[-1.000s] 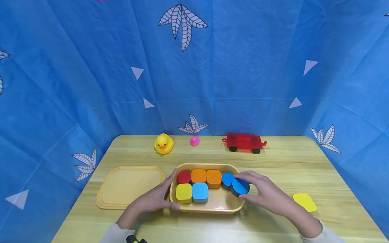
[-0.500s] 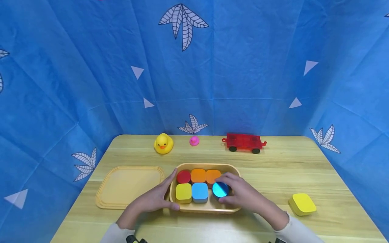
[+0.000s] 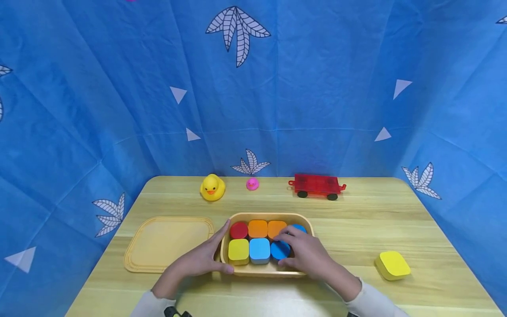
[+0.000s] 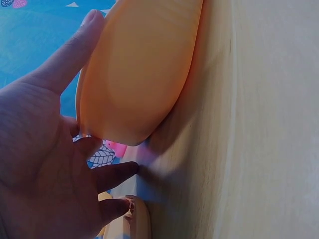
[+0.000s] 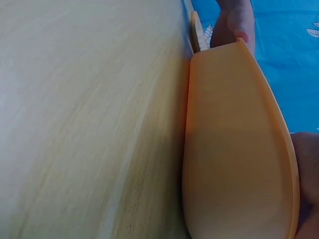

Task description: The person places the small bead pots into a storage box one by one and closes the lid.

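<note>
A tan oblong box (image 3: 272, 274) holds two rows of coloured blocks. My left hand (image 3: 202, 256) holds its left end, with the thumb at the near wall and the index finger at the far corner; the left wrist view shows the other fingers spread beside it. Inside the box, my right hand (image 3: 306, 251) pinches a blue round block (image 3: 280, 250) in the near row. To its left sit a light blue block (image 3: 259, 248) and a yellow block (image 3: 238, 250). Behind are a red round block (image 3: 239, 230), two orange blocks (image 3: 258, 228) and another blue round block (image 3: 299, 227), partly hidden.
A flat tan lid-like piece (image 3: 168, 244) lies left of the box. One yellow block (image 3: 392, 265) stands at the right. Along the back are a yellow duck (image 3: 212, 188), a small pink duck (image 3: 252, 184) and a red wheeled wagon (image 3: 317, 185).
My right hand has moved left with the blue round block, from over the box's right end down into the near row beside the light blue block. My left hand has stayed put.
</note>
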The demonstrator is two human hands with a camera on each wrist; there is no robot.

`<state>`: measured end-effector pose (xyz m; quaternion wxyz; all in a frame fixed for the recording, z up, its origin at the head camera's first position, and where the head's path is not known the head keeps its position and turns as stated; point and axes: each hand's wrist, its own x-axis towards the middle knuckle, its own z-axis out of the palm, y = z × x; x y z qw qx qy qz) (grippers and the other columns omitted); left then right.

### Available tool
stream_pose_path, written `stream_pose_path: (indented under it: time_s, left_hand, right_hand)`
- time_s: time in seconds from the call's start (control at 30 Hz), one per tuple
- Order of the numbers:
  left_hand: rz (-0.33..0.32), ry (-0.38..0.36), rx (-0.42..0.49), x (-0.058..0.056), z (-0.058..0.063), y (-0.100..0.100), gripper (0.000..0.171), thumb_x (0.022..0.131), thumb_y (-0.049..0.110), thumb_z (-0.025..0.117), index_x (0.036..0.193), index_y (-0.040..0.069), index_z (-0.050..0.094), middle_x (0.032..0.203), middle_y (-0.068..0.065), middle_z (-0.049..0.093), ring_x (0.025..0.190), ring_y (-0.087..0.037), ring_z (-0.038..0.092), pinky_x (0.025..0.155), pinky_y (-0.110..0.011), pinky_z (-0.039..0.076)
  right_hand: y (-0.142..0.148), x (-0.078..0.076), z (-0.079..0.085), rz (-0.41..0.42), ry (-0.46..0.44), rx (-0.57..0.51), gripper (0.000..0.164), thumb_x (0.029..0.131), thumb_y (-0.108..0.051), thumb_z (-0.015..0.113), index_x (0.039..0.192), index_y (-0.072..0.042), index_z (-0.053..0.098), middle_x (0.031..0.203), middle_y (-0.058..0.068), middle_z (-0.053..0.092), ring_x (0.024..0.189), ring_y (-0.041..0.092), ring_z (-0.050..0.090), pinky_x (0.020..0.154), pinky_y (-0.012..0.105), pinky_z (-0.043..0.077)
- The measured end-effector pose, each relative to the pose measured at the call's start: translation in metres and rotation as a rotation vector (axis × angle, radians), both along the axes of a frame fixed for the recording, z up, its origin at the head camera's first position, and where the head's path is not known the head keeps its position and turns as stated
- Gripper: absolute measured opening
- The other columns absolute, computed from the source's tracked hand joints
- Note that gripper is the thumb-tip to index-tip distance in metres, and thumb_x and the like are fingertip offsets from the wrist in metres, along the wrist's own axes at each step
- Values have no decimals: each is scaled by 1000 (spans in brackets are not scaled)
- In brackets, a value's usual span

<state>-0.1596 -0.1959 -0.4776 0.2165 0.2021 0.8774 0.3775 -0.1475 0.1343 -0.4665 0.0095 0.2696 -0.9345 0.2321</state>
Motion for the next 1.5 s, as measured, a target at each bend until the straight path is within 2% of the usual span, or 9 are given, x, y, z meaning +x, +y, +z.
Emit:
stream_pose_path:
  time_s: [0.3,0.5,0.63,0.83,1.03,1.2,1.43,1.5]
  left_hand:
    - [-11,10,1,1,0,-1,124,83,52,83,166,31,-6,174,-7,5,157,-38,17,123,-60,24]
    - [-12,11,3,1,0,-1,124,83,53,83,166,31,-6,174,-6,5,157,-37,18,123,-60,25]
    - [-2,7,0,1,0,-1,124,83,52,84,166,31,-6,174,-5,4,158,-36,16,123,-59,24]
    - [8,3,-9,1,0,0,125,82,53,84,167,32,-5,174,-5,4,158,-37,16,123,-59,24]
    - [7,-4,-7,1,0,0,124,82,54,83,166,31,-6,174,-7,5,157,-39,17,123,-60,25]
    - [13,-8,-10,0,0,0,124,82,55,83,166,33,-5,174,-5,4,158,-36,16,123,-59,24]
    - [20,-22,-6,1,2,1,125,80,58,83,166,33,-5,174,-5,4,158,-37,15,123,-60,24]
    - [19,-22,-8,1,2,1,125,81,58,83,166,33,-5,174,-6,4,158,-38,15,123,-60,24]
  right_hand:
    - [-1,2,-1,-14,-27,-16,54,76,-35,93,125,-21,73,125,-4,63,111,19,61,76,37,55]
    - [1,2,-1,-13,-39,-49,54,78,-37,91,125,-20,72,122,-5,63,105,16,60,75,34,55]
    - [6,2,0,3,-65,-132,49,81,-33,89,126,-20,72,119,-9,61,102,13,61,82,32,57]
    - [17,1,6,52,-115,-247,50,84,-28,87,129,-16,70,122,-8,61,109,18,63,95,39,58]
    - [33,7,13,41,-46,-283,51,83,-20,88,131,-14,69,127,-6,62,114,20,64,96,37,58]
    - [55,14,16,-7,41,-313,52,81,-16,89,130,-18,70,127,-6,64,111,22,64,90,38,60]
    - [92,26,17,-181,112,-254,58,79,-17,91,131,-22,69,127,-10,65,118,21,64,94,50,58]
    - [104,31,17,-224,120,-241,58,80,-20,91,133,-23,68,128,-8,65,119,22,63,96,41,57]
